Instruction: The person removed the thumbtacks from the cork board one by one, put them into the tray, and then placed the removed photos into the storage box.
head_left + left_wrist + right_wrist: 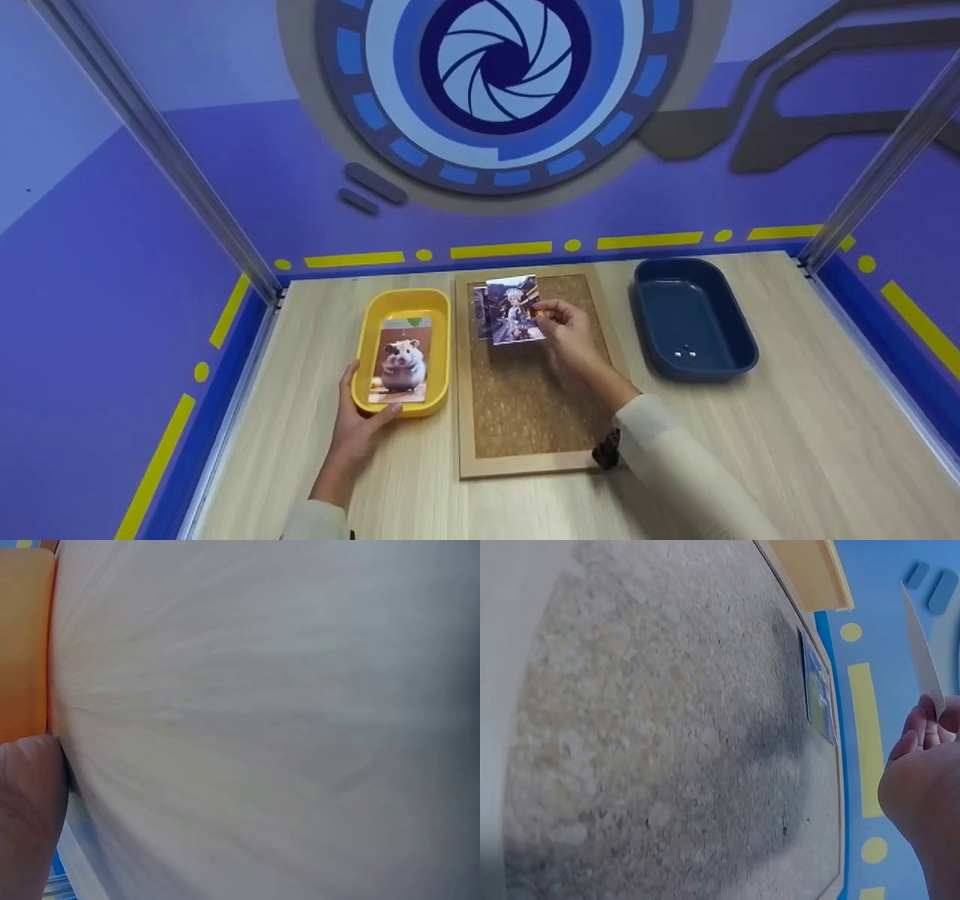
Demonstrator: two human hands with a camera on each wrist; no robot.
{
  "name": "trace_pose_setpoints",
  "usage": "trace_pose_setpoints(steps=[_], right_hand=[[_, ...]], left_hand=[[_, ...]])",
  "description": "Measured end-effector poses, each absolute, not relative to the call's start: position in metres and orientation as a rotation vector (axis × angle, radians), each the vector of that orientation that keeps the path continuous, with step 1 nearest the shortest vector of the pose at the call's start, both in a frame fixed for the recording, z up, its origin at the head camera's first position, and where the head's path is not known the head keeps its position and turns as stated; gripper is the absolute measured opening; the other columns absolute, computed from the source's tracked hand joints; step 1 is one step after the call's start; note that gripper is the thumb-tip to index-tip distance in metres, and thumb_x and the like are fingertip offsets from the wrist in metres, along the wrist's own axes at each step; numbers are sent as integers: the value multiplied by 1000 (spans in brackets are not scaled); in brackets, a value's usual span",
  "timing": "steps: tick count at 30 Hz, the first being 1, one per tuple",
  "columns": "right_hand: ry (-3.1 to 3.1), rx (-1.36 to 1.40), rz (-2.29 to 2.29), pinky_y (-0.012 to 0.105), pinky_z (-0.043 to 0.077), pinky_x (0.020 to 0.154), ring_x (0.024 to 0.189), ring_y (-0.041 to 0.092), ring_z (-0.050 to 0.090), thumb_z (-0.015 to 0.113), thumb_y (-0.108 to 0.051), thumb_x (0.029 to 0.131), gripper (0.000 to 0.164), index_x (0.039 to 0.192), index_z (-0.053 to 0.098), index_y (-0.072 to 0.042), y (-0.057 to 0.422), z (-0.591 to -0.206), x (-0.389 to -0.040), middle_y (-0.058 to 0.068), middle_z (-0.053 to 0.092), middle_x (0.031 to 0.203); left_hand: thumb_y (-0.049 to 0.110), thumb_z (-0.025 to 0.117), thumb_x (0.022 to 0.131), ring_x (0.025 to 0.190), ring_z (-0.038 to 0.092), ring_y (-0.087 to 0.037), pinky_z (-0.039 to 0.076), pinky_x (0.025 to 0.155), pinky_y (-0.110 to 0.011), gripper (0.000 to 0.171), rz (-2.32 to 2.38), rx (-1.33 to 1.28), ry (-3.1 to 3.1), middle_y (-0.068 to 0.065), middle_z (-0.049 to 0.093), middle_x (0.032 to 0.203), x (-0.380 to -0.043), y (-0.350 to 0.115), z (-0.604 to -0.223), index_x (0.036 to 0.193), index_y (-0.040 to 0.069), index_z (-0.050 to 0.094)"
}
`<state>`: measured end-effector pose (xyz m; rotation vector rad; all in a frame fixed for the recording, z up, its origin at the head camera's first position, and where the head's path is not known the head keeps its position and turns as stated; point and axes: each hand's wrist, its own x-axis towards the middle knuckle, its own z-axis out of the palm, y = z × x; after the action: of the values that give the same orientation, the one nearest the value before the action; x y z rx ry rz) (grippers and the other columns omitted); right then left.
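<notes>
My right hand (566, 334) pinches a photo card (514, 309) by its right edge, above the upper part of a wood-framed corkboard (525, 405). The card shows a figure in a white hat. Partly covered by it in the head view, another card (819, 690) lies flat on the cork near the top left corner. My left hand (360, 427) grips the near left corner of a yellow tray (442, 330), thumb at the front rim and fingers along the left side. Inside the tray lies a hamster picture card (402, 364), with a bit of another card behind it.
A dark blue tray (686, 307) stands right of the corkboard, with a few small shiny things (684, 352) in it, too small to name. The wooden table (810, 450) ends at a blue and purple back wall (525, 217), with side walls left and right.
</notes>
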<state>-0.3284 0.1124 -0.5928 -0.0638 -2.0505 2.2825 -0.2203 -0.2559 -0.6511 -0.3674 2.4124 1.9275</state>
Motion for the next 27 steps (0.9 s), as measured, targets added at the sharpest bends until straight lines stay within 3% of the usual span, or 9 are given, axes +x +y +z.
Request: trace_pose_setpoints(steps=[27], right_hand=[[-2135, 134, 2307, 18, 46, 65, 75, 10, 54, 62, 11, 91, 22, 112, 67, 16, 55, -589, -313, 0, 61, 83]], left_hand=[[30, 86, 91, 169, 16, -32, 13, 137, -59, 111, 1941, -342, 2433, -5, 19, 180, -219, -255, -653, 170, 41, 9]])
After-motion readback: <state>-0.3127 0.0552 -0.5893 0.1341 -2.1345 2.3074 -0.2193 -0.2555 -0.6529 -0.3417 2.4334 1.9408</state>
